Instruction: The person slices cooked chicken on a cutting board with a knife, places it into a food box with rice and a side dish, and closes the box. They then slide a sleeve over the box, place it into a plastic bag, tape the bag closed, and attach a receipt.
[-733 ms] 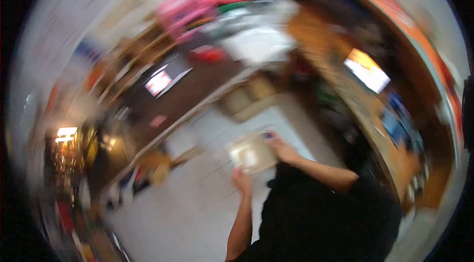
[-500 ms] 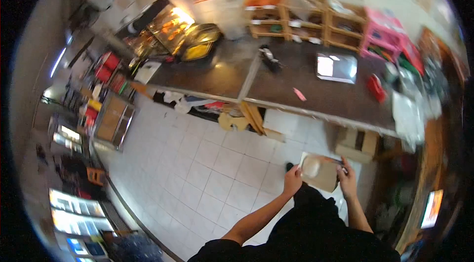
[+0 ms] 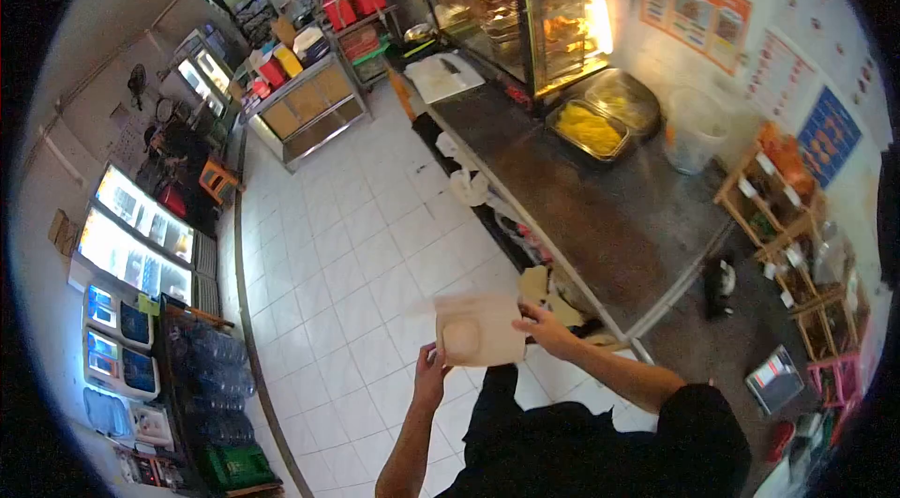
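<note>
Held between both hands in front of my body is a tan takeaway box (image 3: 502, 337) with a pale, rounded patch in its left part. That patch looks like a mound of white food, but blur hides what kind. My left hand (image 3: 430, 374) grips the box's lower left edge, fingers closed on it. At the opposite side, my right hand (image 3: 548, 329) pinches the right edge. The box hangs over the tiled floor, left of the dark counter (image 3: 600, 217) and apart from it.
A lit glass food warmer (image 3: 525, 24) stands on the counter, near a metal tray of yellow food (image 3: 589, 129) and a white cutting board (image 3: 441, 78). Wooden racks (image 3: 769, 193) and a tablet-like screen (image 3: 776, 380) are at right. Bottled water packs (image 3: 211, 367) line the left.
My view and body have turned left, toward the food warmer. The box has come along in both hands, moving left in the view. Both hands keep their hold.
</note>
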Tool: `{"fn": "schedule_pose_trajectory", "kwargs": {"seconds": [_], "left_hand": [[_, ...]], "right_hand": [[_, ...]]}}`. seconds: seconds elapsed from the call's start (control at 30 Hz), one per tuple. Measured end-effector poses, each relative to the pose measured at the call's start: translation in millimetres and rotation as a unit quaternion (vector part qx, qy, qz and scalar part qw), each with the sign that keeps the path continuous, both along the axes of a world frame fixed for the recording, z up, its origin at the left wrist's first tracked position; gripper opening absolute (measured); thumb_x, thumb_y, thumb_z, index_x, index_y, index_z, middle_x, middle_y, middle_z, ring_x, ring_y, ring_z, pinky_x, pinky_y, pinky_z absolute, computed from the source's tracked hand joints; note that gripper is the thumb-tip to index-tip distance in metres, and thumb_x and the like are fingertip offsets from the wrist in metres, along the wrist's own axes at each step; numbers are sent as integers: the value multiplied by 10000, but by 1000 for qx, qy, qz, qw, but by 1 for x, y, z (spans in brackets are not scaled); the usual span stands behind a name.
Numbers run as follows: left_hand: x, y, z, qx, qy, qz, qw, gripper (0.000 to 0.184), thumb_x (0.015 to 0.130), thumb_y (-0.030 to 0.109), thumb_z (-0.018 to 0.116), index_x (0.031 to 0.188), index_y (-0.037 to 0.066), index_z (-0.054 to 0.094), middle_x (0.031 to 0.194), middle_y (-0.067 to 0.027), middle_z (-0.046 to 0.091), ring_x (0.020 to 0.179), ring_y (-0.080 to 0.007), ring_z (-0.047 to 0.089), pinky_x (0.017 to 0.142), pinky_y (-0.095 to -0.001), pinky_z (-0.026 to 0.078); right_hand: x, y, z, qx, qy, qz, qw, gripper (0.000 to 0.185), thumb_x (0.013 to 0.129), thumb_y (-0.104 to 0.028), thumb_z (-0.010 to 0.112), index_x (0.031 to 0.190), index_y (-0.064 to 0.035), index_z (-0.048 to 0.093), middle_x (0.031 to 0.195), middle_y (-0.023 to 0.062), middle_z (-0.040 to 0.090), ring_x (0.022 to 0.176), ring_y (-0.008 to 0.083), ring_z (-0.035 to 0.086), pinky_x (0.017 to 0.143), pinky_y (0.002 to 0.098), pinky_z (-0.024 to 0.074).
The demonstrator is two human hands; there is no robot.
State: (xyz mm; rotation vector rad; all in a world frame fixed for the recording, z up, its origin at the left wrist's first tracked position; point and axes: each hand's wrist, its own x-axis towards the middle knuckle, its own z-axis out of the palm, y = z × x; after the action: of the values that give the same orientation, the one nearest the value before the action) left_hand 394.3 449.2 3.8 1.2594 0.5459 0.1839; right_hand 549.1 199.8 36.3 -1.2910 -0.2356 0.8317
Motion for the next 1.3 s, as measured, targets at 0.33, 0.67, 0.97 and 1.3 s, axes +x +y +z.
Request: {"fn": "schedule_pose_trajectory", "kwargs": {"seconds": [0.33, 0.67, 0.97, 1.3], "left_hand": [[328, 120, -10, 31, 42, -102, 993, 403, 984, 374, 618, 1208, 47, 538, 954, -53, 617, 787, -113, 522, 714, -279, 454], [722, 184, -80, 341, -59, -246, 905, 370, 977, 354, 583, 1126, 19, 636, 1031, -171, 697, 997, -348, 663, 863, -424, 517], [963, 455, -87, 802, -69, -88, 587, 203, 875, 133, 585, 1073, 125, 628, 1110, -67, 581, 1128, -266, 536, 969, -478, 409], [1108, 525, -94, 454, -164, -311, 818, 141, 892, 80, 644, 1013, 22, 689, 955, -111, 661, 893, -276, 650, 799, -400, 514]], "right_hand": [[235, 123, -88, 8, -14, -375, 927, 558, 990, -313, 602, 1412, 32, 483, 1186, 59, 553, 1032, 132, 478, 852, 296, 387], [533, 167, -100, -81, -93, -548, 827, 548, 1010, -375, 548, 1379, 29, 540, 1181, 75, 651, 989, 171, 597, 865, 310, 451], [615, 182, -152, -315, -164, -552, 755, 329, 1020, -250, 511, 1097, 50, 622, 927, 74, 629, 682, 173, 580, 609, 331, 485], [676, 473, -49, -315, -197, -552, 746, 188, 873, -1, 630, 1045, 0, 705, 1122, 146, 697, 1033, 255, 678, 904, 356, 523]]}}
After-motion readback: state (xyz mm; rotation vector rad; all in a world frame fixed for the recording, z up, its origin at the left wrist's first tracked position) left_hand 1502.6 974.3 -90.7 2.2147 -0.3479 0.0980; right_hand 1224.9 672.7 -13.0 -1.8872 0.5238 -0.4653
